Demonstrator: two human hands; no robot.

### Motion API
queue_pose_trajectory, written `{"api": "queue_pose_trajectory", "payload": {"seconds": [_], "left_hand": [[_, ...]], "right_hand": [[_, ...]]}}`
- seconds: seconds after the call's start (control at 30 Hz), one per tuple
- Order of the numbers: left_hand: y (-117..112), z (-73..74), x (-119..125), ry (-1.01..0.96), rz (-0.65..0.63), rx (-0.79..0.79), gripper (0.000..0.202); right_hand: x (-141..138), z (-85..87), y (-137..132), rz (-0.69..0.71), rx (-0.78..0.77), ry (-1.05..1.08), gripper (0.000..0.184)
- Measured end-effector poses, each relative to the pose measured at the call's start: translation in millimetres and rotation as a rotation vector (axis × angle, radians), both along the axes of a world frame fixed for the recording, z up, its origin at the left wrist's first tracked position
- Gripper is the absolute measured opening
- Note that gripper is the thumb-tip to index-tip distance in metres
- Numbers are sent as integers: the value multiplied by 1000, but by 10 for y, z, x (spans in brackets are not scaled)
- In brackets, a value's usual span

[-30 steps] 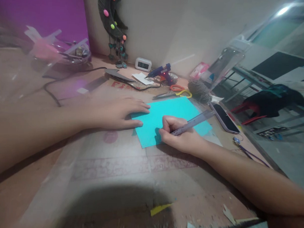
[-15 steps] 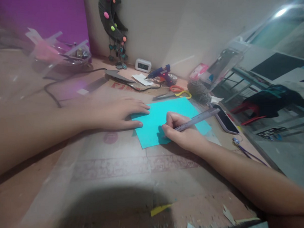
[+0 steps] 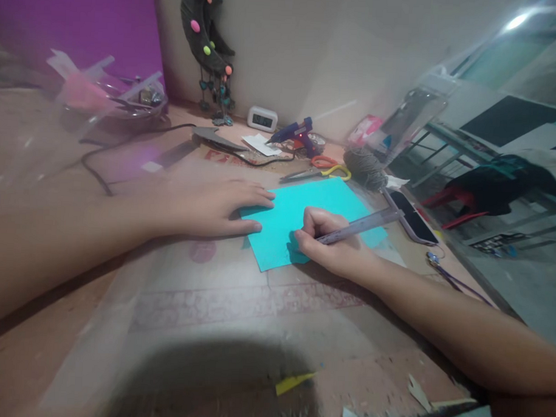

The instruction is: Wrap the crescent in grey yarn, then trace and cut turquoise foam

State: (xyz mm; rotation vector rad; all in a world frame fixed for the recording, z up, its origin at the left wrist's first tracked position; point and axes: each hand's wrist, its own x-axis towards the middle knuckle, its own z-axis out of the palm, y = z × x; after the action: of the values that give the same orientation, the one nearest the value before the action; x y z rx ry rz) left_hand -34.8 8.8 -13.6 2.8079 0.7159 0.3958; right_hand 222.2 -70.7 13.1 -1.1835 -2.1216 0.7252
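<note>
Turquoise paper (image 3: pixel 300 206) lies mid-frame on the counter (image 3: pixel 363 376), probably light and easily creased, so best steadied flat by its left edge, where my left grip (image 3: pixel 218 206) rests, thumb spread from fingers, while my right grip (image 3: pixel 334 244) pinches a likely stiff, slim pen (image 3: pixel 364 223) low on its barrel.

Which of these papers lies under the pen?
The turquoise sheet, the largest one, beneath the pen; the small white paper lies farther back, by the glue gun.
</note>
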Motion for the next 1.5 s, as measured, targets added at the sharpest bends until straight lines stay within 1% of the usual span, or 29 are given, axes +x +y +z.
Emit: {"api": "queue_pose_trajectory", "payload": {"seconds": [0.13, 0.3, 0.57, 0.87, 0.97, 1.07, 1.13, 1.23, 1.3, 1.37, 1.43, 1.5], "left_hand": [[-6, 14, 4, 14, -3, -9, 58], [-8, 23, 6, 3, -6, -15, 58], [0, 6, -1, -11, -7, -6, 56], [-3, -4, -2, -18, -7, -5, 56], [0, -14, -6, -25, -8, -14, 56], [2, -13, -9, -29, -9, -14, 55], [3, -2, -10, -29, -20, -12, 54], [5, 18, -14, -29, -34, -10, 52], [11, 21, -24, -28, -27, -3, 50], [21, 13, -37, -34, -19, 11, 47], [33, -1, -51, -45, -21, 19, 43], [44, -11, -59, -66, -24, 33, 40]], "right_hand": [[-5, 30, 3, -2, 2, -27, 26], [-4, 56, 0, 8, -41, -39, 26], [4, 43, -17, 5, -100, -35, 28], [-11, 39, -27, 20, -110, -6, 29], [-8, 21, -29, 5, -103, 41, 31], [10, 3, -23, -79, -90, 159, 33], [20, 12, -18, -115, -116, 233, 35], [22, 81, -17, -103, -152, 302, 40], [24, 155, -20, -85, -122, 341, 45], [41, 232, -21, -96, -58, 358, 49], [78, 298, -17, -136, -3, 349, 48], [128, 355, -5, -173, 49, 340, 40]]}}
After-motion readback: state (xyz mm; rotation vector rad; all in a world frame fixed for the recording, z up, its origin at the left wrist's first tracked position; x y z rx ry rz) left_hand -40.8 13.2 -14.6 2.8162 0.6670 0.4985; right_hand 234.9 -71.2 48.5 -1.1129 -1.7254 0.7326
